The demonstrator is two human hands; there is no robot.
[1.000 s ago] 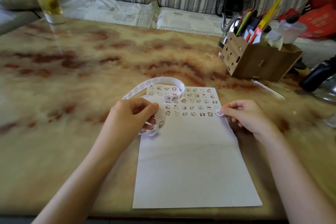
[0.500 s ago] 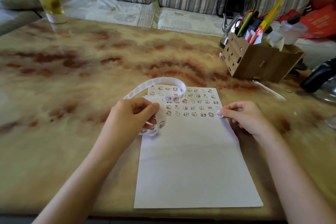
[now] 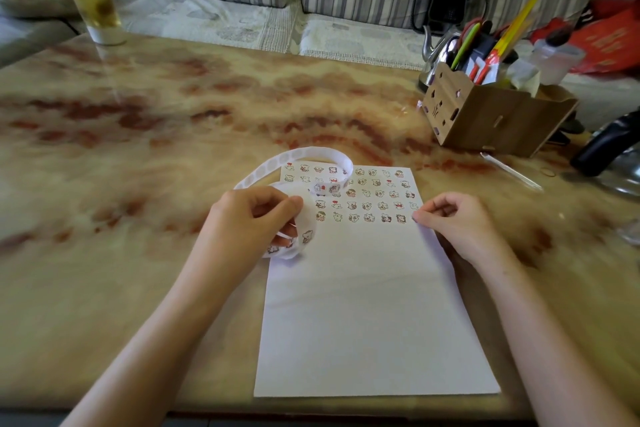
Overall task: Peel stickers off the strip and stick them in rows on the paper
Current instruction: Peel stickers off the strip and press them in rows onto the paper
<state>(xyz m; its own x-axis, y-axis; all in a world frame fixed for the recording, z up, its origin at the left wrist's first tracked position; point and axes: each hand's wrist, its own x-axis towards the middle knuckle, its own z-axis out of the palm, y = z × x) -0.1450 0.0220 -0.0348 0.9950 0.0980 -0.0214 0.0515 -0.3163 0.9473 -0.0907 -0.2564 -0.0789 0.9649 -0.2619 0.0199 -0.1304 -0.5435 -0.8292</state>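
Currently the left hand [image 3: 252, 218] grips the sticker strip [image 3: 313, 153], with fingers and thumb curled round a fold of it just off the paper's left edge. The white strip loops away over the top-left corner of the paper [image 3: 363, 315] and curls back down beneath the hand, with a few cartoon stickers showing on it. The paper lies flat on the marbled desk [image 3: 156, 135], its long side running toward the person. Several rows of small stickers [image 3: 367, 199] fill its far end, and the near part is bare white. The right hand [image 3: 457, 224] rests at the paper's right edge with fingers curled. Its thumb and forefinger tips meet on a sticker [image 3: 414, 219] at the right end of the nearest row. At the far right of the desk stands a wooden organiser box [image 3: 491, 121] stuffed with pens and other tools, with a metal kettle [image 3: 438, 48] behind it. A glass [image 3: 95, 7] of yellowish drink stands at the far left corner.
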